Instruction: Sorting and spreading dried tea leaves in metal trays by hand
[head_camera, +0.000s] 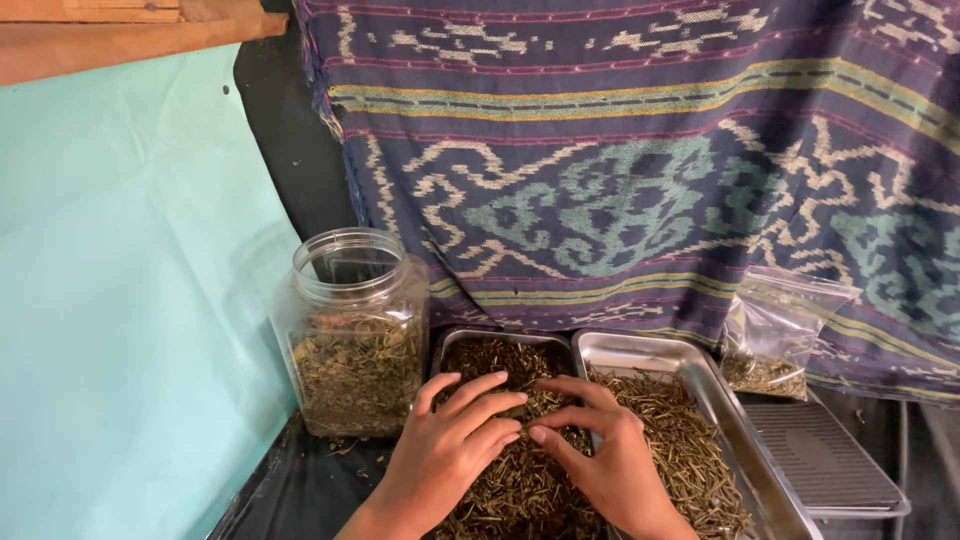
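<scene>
Two metal trays sit side by side before me, a dark one (452, 345) on the left and a shiny one (640, 350) on the right. Both hold dried brownish-green herb stems and leaves (680, 440). My left hand (450, 455) rests palm down on the herbs in the left tray, fingers spread. My right hand (605, 455) lies on the pile where the trays meet, fingertips pointing left and nearly touching the left hand. Neither hand visibly grips anything.
A clear plastic jar (355, 335), open and about half full of dried leaves, stands left of the trays. A small clear bag (775, 335) with some herbs leans against a patterned woven cloth (640, 160) behind. A dark ribbed lid (825, 455) lies at right. Turquoise sheet (120, 300) at left.
</scene>
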